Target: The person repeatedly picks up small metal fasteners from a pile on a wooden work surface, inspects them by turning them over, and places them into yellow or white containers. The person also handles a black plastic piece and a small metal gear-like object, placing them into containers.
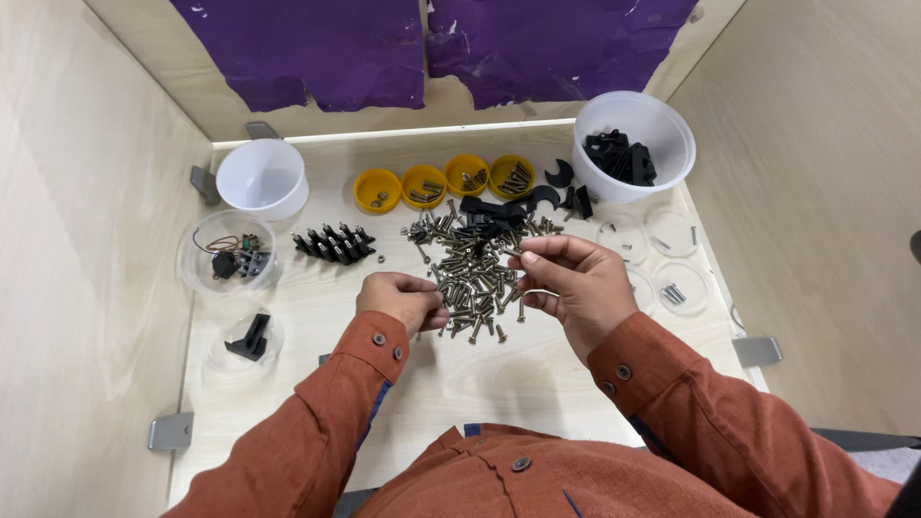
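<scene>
Two hands: left hand (403,299) grip clamped on screws (472,278), right hand (572,286) perhaps likewise; four yellow cups (377,188).

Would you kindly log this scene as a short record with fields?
left hand: closed, fingertips at the edge of the screw pile
right hand: pinching a screw above the pile
behind the pile: four yellow cups with fasteners
far right: white tub of black parts
far left: white cup

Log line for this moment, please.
left hand: on screw pile | right hand: pinching a screw above pile | yellow cups: behind pile
</scene>
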